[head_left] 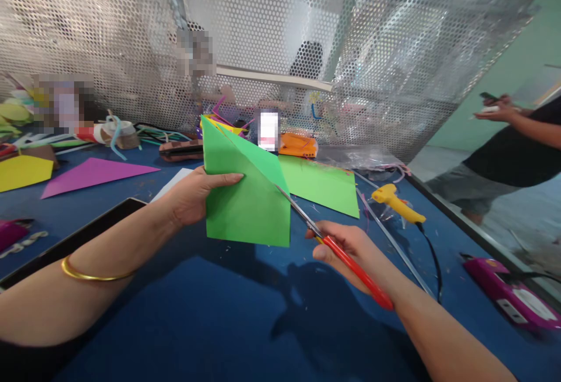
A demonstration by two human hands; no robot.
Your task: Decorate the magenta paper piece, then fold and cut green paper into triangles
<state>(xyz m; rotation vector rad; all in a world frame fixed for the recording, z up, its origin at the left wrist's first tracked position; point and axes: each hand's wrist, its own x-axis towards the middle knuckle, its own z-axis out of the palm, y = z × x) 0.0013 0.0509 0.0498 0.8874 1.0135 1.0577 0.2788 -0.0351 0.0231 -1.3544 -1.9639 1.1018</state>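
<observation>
Carefully now: I judge the cut goes best if I keep the folded green paper (245,195) taut and upright above the blue table (210,312) and feed the blades along its right edge in short bites. My left hand (193,198) is closed on the paper's left side, thumb in front, fingers behind. My right hand (350,250) is wrapped around the red-handled scissors (337,247), blades just touching the paper.

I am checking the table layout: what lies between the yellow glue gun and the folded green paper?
In the head view, a flat green paper sheet lies between glue gun and folded paper.
</observation>
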